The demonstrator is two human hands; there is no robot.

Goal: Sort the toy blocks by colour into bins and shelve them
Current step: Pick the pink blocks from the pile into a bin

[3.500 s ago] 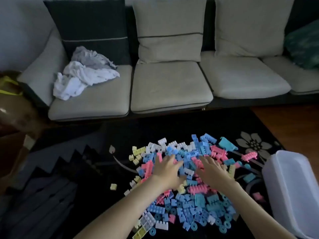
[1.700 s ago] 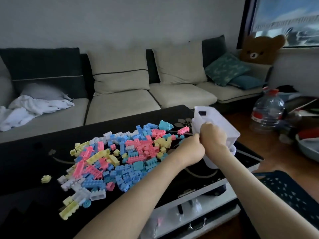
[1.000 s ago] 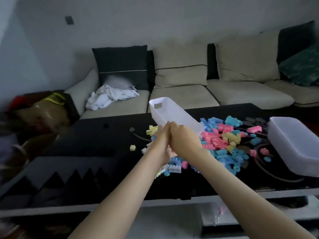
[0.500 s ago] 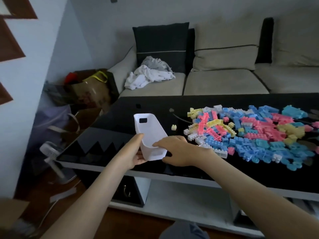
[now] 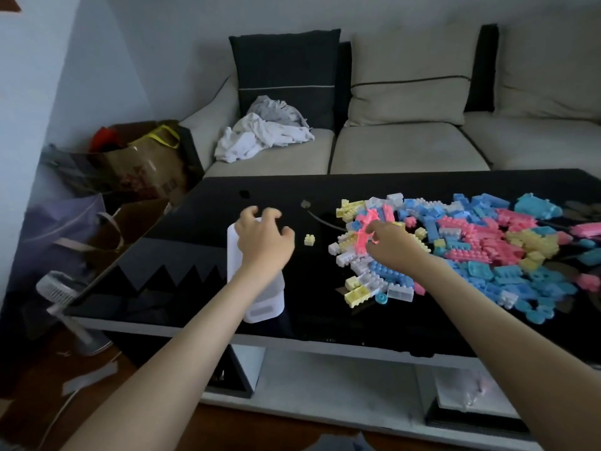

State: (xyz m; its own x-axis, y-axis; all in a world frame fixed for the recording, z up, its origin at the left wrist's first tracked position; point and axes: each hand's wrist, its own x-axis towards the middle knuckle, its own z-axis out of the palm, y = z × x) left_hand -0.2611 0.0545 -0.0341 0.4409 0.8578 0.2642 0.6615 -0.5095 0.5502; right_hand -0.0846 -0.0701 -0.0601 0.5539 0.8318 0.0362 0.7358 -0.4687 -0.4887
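Observation:
A white plastic bin (image 5: 264, 306) stands on the black glass coffee table (image 5: 182, 255) near its front left edge. My left hand (image 5: 262, 239) hovers over the bin's far end, its fingers spread and loosely curled, gripping nothing that I can see. To the right lies a heap of toy blocks (image 5: 471, 249) in pink, blue, yellow and white. At the heap's left edge my right hand (image 5: 392, 246) pinches a pink block (image 5: 365, 228). One small yellow block (image 5: 309, 239) lies alone between the bin and the heap.
A beige sofa (image 5: 406, 148) with cushions and crumpled cloths (image 5: 263, 135) runs behind the table. Bags (image 5: 143, 164) and a small fan (image 5: 61, 294) crowd the floor at the left. Below the tabletop is a white shelf (image 5: 341, 375).
The bin now rests flat on the table and both hands have let it go. My right hand has moved right to the heap and taken a pink block.

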